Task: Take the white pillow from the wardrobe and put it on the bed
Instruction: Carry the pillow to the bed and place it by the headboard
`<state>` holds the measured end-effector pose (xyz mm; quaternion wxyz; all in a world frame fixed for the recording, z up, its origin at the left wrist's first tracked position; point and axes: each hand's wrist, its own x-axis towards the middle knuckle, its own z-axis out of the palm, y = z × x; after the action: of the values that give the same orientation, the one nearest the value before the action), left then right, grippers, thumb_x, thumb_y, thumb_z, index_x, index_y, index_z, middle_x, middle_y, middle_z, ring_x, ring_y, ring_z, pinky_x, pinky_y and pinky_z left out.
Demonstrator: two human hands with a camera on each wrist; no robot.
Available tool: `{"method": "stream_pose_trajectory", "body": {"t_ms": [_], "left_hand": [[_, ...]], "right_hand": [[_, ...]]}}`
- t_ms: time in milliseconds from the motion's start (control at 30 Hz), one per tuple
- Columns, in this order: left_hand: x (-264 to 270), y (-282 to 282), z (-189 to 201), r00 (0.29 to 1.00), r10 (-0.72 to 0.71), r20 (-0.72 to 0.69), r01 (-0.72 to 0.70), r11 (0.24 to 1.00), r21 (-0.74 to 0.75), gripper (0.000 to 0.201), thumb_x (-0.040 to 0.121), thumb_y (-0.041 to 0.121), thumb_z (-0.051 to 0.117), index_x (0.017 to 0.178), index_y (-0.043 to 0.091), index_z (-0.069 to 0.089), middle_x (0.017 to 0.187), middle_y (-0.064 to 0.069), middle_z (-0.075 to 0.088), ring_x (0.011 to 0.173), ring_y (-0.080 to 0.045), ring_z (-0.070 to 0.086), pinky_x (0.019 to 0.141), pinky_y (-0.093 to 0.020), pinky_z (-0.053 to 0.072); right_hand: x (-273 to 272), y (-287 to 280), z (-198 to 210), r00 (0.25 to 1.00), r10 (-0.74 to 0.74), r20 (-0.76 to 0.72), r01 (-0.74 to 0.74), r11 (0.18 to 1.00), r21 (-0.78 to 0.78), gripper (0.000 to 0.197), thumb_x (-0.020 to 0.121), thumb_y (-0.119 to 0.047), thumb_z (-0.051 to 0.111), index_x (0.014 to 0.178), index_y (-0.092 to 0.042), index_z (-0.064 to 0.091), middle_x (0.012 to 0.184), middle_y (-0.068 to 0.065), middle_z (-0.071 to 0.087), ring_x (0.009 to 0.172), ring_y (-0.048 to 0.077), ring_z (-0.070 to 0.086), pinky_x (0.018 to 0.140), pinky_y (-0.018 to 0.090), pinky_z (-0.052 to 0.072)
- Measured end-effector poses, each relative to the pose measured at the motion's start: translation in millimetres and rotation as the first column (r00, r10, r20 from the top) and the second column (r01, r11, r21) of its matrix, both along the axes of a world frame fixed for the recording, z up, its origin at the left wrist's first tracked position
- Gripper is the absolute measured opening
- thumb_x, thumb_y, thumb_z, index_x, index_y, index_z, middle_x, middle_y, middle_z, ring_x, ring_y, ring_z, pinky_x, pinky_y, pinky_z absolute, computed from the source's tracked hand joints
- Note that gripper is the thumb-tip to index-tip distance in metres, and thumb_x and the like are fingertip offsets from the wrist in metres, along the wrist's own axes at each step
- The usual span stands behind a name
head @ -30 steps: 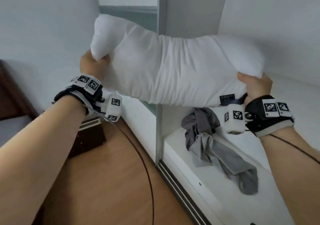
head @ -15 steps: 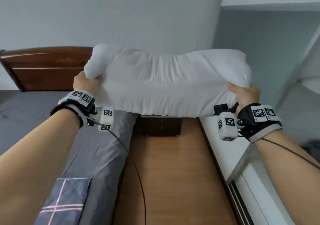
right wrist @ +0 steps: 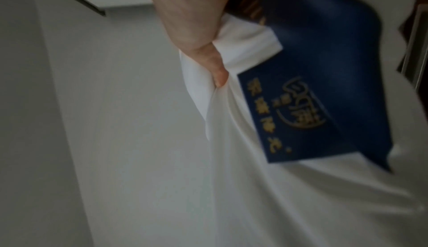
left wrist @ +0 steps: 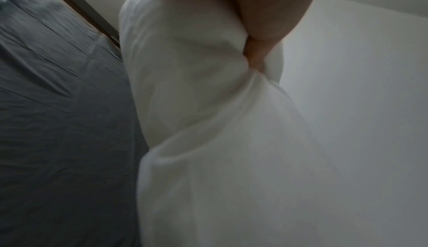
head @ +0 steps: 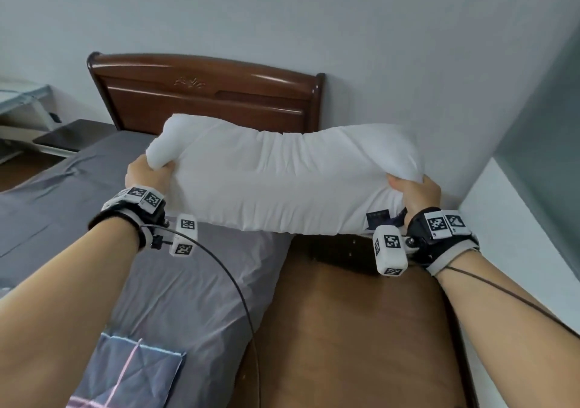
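- Pale grey walls point(head: 314, 15) are enclosing a bedroom; brown wood-look flooring point(head: 345, 329) is running between the bed and a white unit at the right edge.
- Bed point(head: 194, 288): is lying at the left, covered in a creased grey sheet, with a dark polished wooden headboard point(head: 207, 93) bearing a small carved leaf motif at its top centre.
- Folded cloth point(head: 131, 373): blue-grey with thin pink and white stripes, is lying on the bed's near corner.
- Dark low cabinet point(head: 342, 250): is standing on the floor beside the head of the bed, partly hidden under the pillow.
- White pillow point(head: 282, 185): is being held in the air, lengthwise from left to right, over the bed's right edge and the floor, in front of the headboard; it is not touching the bed.
- Label point(right wrist: 312, 104): a navy fabric tag sewn at the pillow's right end is hanging by the right wrist; it is carrying gold characters and a gold emblem, too blurred to read.
- Left hand point(head: 147, 175): is gripping the pillow's left end, fingers bunching the fabric.
- Right hand point(head: 414, 194): is clutching the pillow's right end, thumb point(right wrist: 215, 68) digging into the cloth.
- Wrist bands with black-and-white square marker tags are sitting on both wrists; thin black cables are trailing from them.
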<state>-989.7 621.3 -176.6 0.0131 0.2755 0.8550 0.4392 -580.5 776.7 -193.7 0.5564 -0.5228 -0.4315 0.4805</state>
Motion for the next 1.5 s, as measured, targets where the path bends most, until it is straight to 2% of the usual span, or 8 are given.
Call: {"method": "stream_pose_trajectory", "body": {"t_ms": [233,433,633,800,967,1167,1300,1500], "left_hand": [[-70.6,111.0,-26.6,0.980,0.164,0.116,-0.153,0.983,-0.102,0.018,0.087,0.025,0.047,0.083,0.010,0.057,0.084,-0.015,0.059,0.086,-0.036,0.056,0.073,-0.036,0.039],[-160.3,200.3,-65.9,0.967,0.209,0.144,-0.182,0.967,-0.179,0.027,0.088,0.027,0.047,0.096,0.007,0.063,0.089,-0.016,0.062,0.092,-0.037,0.058,0.077,-0.039,0.043],[-244.6,300.7,-93.9,0.966,0.202,0.160,-0.145,0.939,-0.313,0.032,0.092,0.030,0.045,0.104,0.007,0.062,0.103,-0.022,0.065,0.096,-0.041,0.059,0.083,-0.041,0.045],[-295.0,376.9,-116.7,0.966,0.213,0.149,-0.124,0.880,-0.459,0.037,0.095,0.030,0.039,0.104,0.001,0.061,0.102,-0.024,0.064,0.088,-0.039,0.057,0.082,-0.042,0.046],[-341.1,443.0,-150.7,0.953,0.238,0.187,-0.102,0.835,-0.540,0.038,0.094,0.032,0.036,0.097,0.003,0.061,0.098,-0.022,0.065,0.091,-0.040,0.061,0.081,-0.042,0.048],[-389.5,518.3,-200.7,0.942,0.278,0.186,-0.118,0.796,-0.594,0.032,0.095,0.029,0.038,0.090,0.005,0.057,0.089,-0.019,0.057,0.082,-0.036,0.053,0.075,-0.037,0.040],[-424.2,562.6,-233.2,0.931,0.286,0.226,-0.109,0.810,-0.576,0.029,0.096,0.027,0.039,0.091,0.004,0.056,0.089,-0.019,0.054,0.081,-0.034,0.049,0.074,-0.035,0.037],[-470.6,630.3,-294.9,0.922,0.272,0.276,-0.116,0.874,-0.473,0.037,0.096,0.028,0.043,0.112,0.000,0.061,0.093,-0.014,0.054,0.085,-0.028,0.049,0.075,-0.033,0.035]], "right_hand": [[-97.2,153.2,-23.5,0.989,0.132,0.064,-0.127,0.989,-0.080,0.020,0.065,-0.015,0.080,0.079,-0.021,0.066,0.080,-0.004,0.066,0.083,0.022,0.063,0.081,0.034,0.051],[-194.5,259.4,-60.2,0.971,0.218,0.102,-0.204,0.970,-0.130,0.019,0.068,-0.015,0.078,0.081,-0.022,0.065,0.084,-0.001,0.068,0.088,0.025,0.064,0.083,0.034,0.049],[-281.0,363.1,-106.9,0.958,0.227,0.175,-0.180,0.952,-0.247,0.020,0.061,-0.028,0.077,0.074,-0.022,0.064,0.089,0.006,0.069,0.090,0.031,0.066,0.091,0.047,0.052],[-333.5,439.6,-131.2,0.939,0.267,0.218,-0.190,0.928,-0.320,0.021,0.073,-0.021,0.068,0.092,-0.012,0.067,0.096,0.011,0.067,0.093,0.032,0.063,0.090,0.040,0.049],[-373.4,517.8,-170.6,0.896,0.362,0.257,-0.241,0.883,-0.402,0.017,0.075,-0.023,0.066,0.086,-0.011,0.068,0.095,0.013,0.068,0.091,0.032,0.063,0.088,0.040,0.049],[-412.0,587.3,-228.8,0.842,0.454,0.293,-0.275,0.827,-0.491,0.009,0.074,-0.022,0.068,0.066,-0.019,0.066,0.089,0.016,0.071,0.089,0.035,0.066,0.090,0.049,0.051],[-437.4,616.1,-260.3,0.847,0.477,0.233,-0.305,0.796,-0.523,0.011,0.079,-0.009,0.066,0.069,-0.014,0.066,0.085,0.014,0.068,0.079,0.027,0.062,0.077,0.035,0.048],[-477.4,641.8,-324.7,0.883,0.442,0.155,-0.307,0.796,-0.522,0.004,0.078,0.001,0.066,0.080,0.004,0.068,0.078,0.013,0.066,0.080,0.026,0.062,0.076,0.037,0.048]]}}
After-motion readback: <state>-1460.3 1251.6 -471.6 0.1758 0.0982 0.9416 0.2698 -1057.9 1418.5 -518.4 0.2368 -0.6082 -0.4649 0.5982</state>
